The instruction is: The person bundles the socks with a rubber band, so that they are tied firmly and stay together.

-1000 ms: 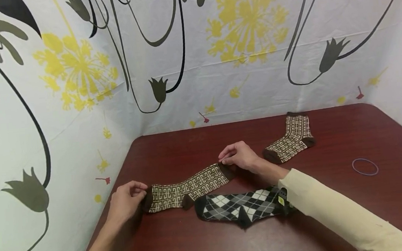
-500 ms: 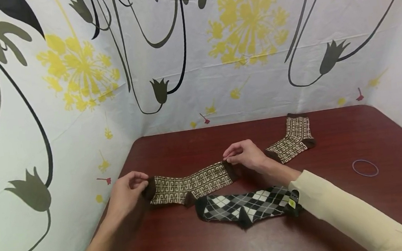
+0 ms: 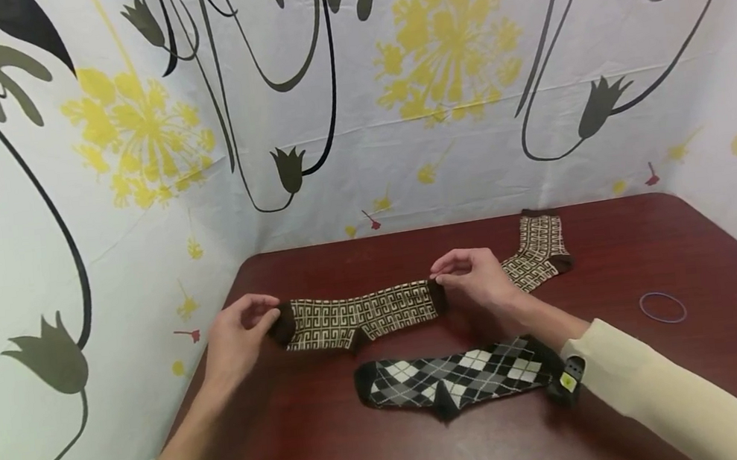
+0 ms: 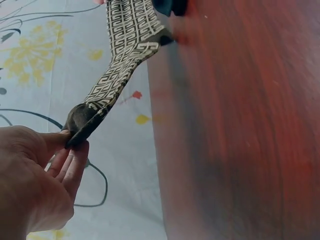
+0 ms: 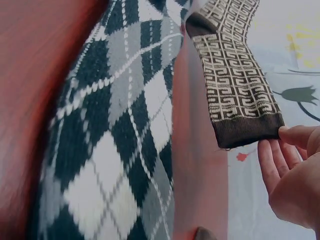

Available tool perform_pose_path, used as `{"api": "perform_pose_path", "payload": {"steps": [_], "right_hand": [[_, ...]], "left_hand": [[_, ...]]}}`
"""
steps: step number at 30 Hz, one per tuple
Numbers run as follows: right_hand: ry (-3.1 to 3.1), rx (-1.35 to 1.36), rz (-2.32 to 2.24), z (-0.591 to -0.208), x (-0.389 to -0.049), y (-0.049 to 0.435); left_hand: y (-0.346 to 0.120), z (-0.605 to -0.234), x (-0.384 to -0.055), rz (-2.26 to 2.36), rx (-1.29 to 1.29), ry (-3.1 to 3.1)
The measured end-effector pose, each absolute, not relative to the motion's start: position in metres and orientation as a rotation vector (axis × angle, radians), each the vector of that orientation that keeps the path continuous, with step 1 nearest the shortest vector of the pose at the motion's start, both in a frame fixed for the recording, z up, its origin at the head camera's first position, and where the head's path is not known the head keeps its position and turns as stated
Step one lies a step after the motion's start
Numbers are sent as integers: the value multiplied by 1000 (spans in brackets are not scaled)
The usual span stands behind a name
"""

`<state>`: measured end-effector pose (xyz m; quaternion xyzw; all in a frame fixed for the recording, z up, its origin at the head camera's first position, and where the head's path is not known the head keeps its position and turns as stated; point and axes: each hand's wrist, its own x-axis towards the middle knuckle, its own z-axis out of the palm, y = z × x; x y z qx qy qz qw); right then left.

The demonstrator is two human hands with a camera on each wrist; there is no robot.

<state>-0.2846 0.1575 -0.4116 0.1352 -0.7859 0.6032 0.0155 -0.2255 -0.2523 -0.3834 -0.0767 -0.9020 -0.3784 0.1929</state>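
A brown and cream patterned sock (image 3: 364, 316) is stretched out sideways between my two hands, raised off the table. My left hand (image 3: 239, 335) pinches its dark toe, seen close in the left wrist view, where the thumb and fingers of the left hand (image 4: 45, 175) meet on the toe. At the other end, my right hand (image 3: 478, 278) pinches a corner of the dark cuff; the right wrist view shows the right hand (image 5: 295, 170) at the corner of the cuff (image 5: 250, 131). A black, grey and white argyle sock (image 3: 454, 378) lies nearer, below the right forearm.
A matching brown patterned sock (image 3: 541, 245) lies at the back right, partly behind the right hand. A thin purple ring-shaped band (image 3: 663, 308) lies on the right of the dark red table (image 3: 627, 383). Flower-printed cloth (image 3: 354, 96) hangs behind and beside the table.
Both hands have lifted the brown patterned sock up and away from the argyle sock, shifting it slightly right. It now hangs straighter between them. The other socks and the band stay put.
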Motion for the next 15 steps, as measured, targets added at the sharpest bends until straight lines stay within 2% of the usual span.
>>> {"api": "perform_pose_path", "payload": {"steps": [15], "right_hand": [[-2310, 358, 1926, -383, -257, 209]], "left_hand": [[-211, -367, -226, -1227, -312, -2335]]}}
